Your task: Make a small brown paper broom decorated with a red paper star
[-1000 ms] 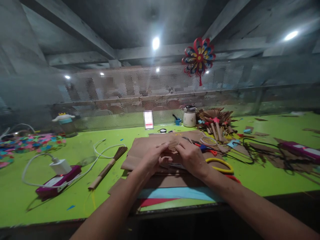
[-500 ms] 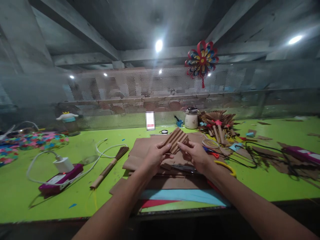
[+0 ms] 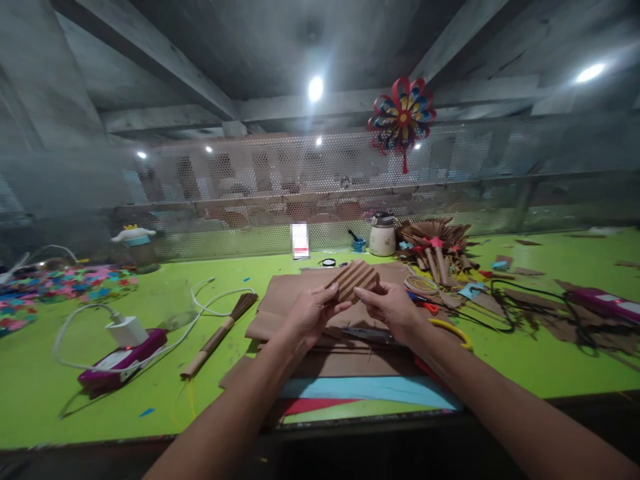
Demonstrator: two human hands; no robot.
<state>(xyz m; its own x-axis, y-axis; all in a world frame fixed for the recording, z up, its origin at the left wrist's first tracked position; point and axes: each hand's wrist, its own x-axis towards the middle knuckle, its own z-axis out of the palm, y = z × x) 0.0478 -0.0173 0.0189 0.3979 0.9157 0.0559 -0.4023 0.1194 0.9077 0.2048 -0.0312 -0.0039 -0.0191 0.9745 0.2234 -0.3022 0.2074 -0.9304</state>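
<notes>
Between my two hands is a piece of pleated brown paper [image 3: 354,281], its folds showing as slanting light and dark stripes. My left hand [image 3: 314,310] pinches its left end, thumb on top. At the right end, my right hand [image 3: 387,305] grips it between thumb and fingers. Both hands hover over a stack of brown paper sheets [image 3: 280,300]. On that stack, just below the hands, lies a pair of scissors [image 3: 370,335], partly hidden by my right hand; a yellow handle [image 3: 453,333] shows beside my right forearm.
Left of the stack lie a rolled brown paper piece with a fanned end [image 3: 217,337] and a purple power strip [image 3: 123,360] with a white charger. Finished paper fans [image 3: 437,243], a lidded jar [image 3: 383,235] and a black cord [image 3: 500,323] are to the right. Blue paper [image 3: 370,390] edges the front.
The pleated paper has tilted slightly and sits a little lower in my hands. My left fingers have shifted beneath it. The view has moved very slightly.
</notes>
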